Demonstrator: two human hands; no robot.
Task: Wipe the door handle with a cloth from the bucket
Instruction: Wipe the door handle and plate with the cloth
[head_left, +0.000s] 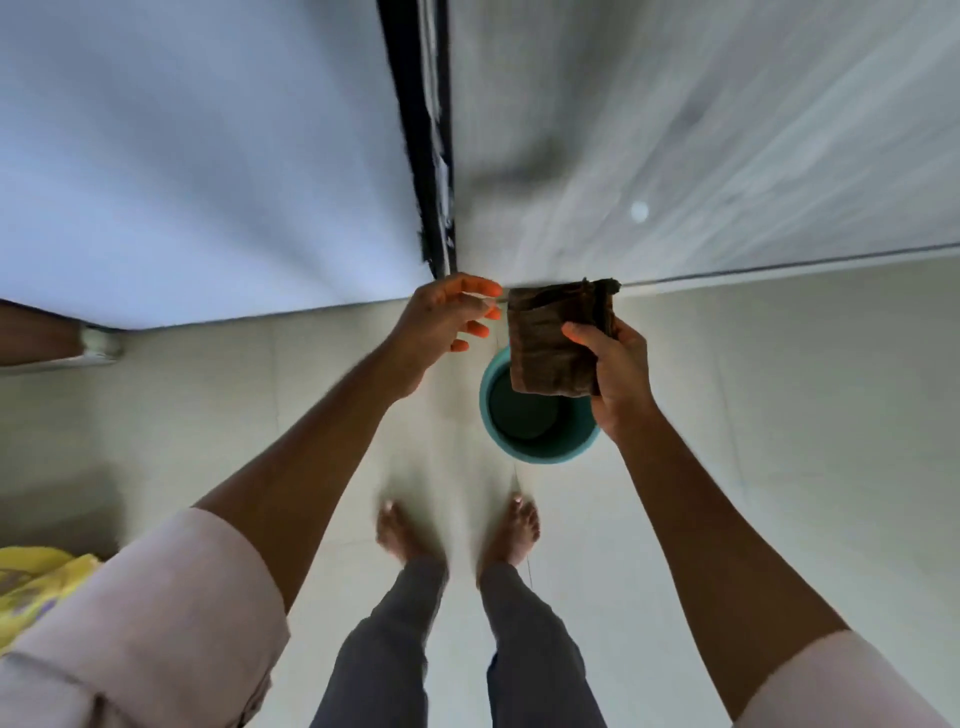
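Note:
My right hand (615, 376) grips a folded dark brown cloth (550, 340) by its right edge, holding it up above a teal bucket (535, 449) that stands on the floor. Just left of the cloth, my left hand (441, 322) hovers with fingers spread and holds nothing. The pale grey door (701, 130) rises ahead on the right, beside a black frame edge (426, 130). A dark blurred shape on the door may be the handle (519, 171); I cannot tell for sure.
A white wall (182, 156) stands to the left of the frame. My bare feet (457, 530) rest on pale floor tiles (779, 415) just behind the bucket. A yellow fabric item (36, 582) lies at the lower left.

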